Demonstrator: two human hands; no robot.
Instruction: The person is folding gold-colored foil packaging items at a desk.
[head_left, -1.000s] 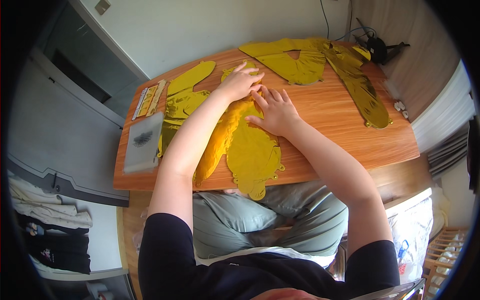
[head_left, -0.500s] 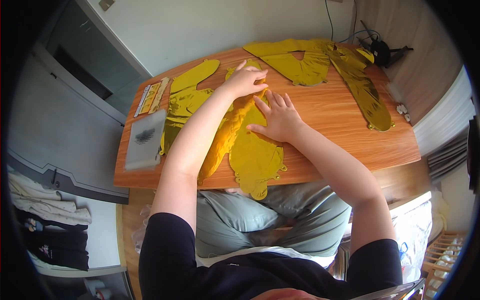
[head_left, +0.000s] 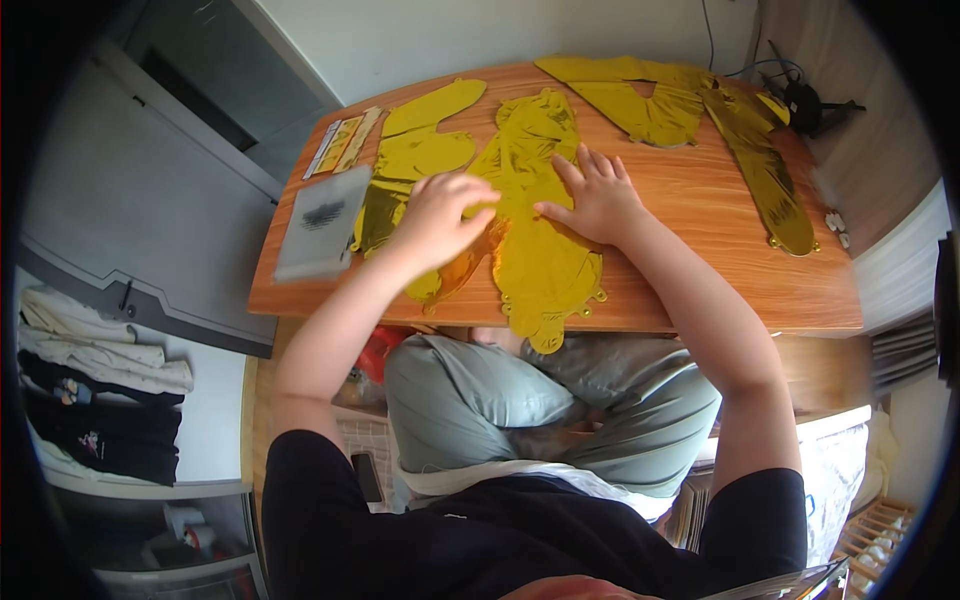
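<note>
This looks like a room in a home, maybe a bedroom or a small living room. A person sits at a low wooden table with legs tucked under it. Folded clothes lie stacked on an open shelf at the left (light ones on top, dark ones below). A grey cupboard door and a plain white wall stand behind the table. A wooden rack sits on the floor at the lower right. Cables lie at the table's far corner. Flat gold foil balloons are spread over the tabletop, like party things at home.
</note>
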